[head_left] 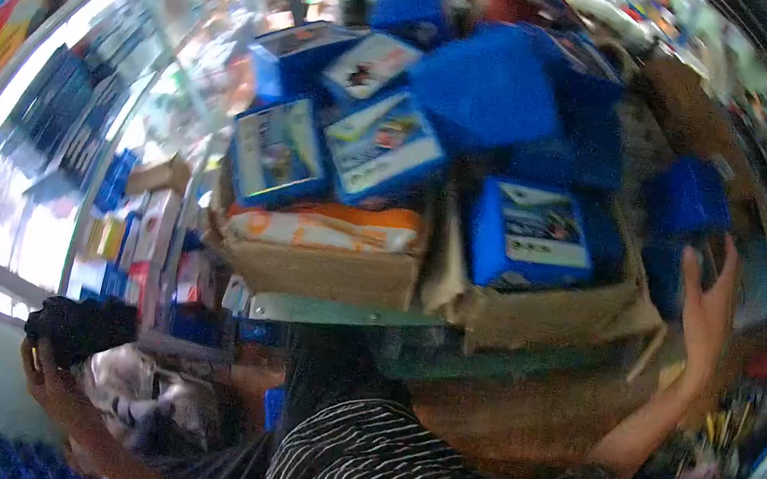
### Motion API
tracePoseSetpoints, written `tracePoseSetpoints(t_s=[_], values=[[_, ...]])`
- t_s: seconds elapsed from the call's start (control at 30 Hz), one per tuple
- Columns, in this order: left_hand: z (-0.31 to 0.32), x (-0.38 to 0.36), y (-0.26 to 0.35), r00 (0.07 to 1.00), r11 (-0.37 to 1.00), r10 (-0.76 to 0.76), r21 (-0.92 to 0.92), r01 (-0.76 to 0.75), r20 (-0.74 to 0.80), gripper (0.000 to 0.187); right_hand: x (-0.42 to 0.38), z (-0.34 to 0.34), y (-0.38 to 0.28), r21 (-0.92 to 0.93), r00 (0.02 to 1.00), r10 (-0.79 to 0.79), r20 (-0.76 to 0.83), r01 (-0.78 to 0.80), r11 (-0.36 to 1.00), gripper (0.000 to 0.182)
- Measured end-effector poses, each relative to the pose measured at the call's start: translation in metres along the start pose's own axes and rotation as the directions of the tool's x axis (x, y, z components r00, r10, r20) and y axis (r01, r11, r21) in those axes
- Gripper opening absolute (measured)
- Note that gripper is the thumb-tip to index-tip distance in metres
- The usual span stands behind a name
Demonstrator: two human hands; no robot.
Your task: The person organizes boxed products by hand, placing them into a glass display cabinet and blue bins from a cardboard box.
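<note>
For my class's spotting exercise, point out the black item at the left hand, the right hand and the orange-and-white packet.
Black item [88,328], head view: its dark middle.
Right hand [708,309], head view: middle of the hand.
Orange-and-white packet [329,229], head view: its visible side.

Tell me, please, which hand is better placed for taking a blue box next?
The right hand, probably: it is open, close beside a blue box, though blur hides whether they touch. The left hand, on the opposite side, appears to hold a black object.
</note>
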State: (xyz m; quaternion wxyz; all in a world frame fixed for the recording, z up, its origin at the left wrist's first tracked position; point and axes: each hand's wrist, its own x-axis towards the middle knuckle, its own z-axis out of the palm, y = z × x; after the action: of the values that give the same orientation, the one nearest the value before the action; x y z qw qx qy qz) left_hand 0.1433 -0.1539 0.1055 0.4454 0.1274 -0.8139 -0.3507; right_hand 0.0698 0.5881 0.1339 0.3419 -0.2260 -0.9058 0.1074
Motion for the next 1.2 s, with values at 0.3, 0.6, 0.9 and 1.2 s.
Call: tracePoseSetpoints(t_s=[0.3, 0.6, 0.9, 1.2], values=[[-0.108, -0.046, -0.011, 0.941, 0.931, -0.011, 0.339, 0.134, -0.339, 0.02, -0.006, 0.037, -0.097, 0.314, 0.772, -0.388, -0.503, 0.581, 0.751, 0.037], [-0.213, -0.157, 0.068, 0.567, 0.598, 0.139, 0.525, 0.606, -0.812, 0.02, -0.202, 0.061, -0.284, 0.926, 0.377, -0.867, -0.326, -0.056, -0.373, 0.019], [-0.22, -0.232, 0.091, 0.652, 0.326, -0.301, 0.567, 0.756, -0.696, 0.026, -0.25, 0.07, -0.317, 0.92, -0.249, -0.962, 0.108, -0.341, 0.192, 0.017], [-0.296, -0.291, 0.103, 0.585, 0.058, 0.023, 0.585, 0.809, -0.811, 0.041, -0.258, 0.122, -0.352, 0.918, -0.255, -0.956, 0.142, -0.328, 0.224, 0.014]])
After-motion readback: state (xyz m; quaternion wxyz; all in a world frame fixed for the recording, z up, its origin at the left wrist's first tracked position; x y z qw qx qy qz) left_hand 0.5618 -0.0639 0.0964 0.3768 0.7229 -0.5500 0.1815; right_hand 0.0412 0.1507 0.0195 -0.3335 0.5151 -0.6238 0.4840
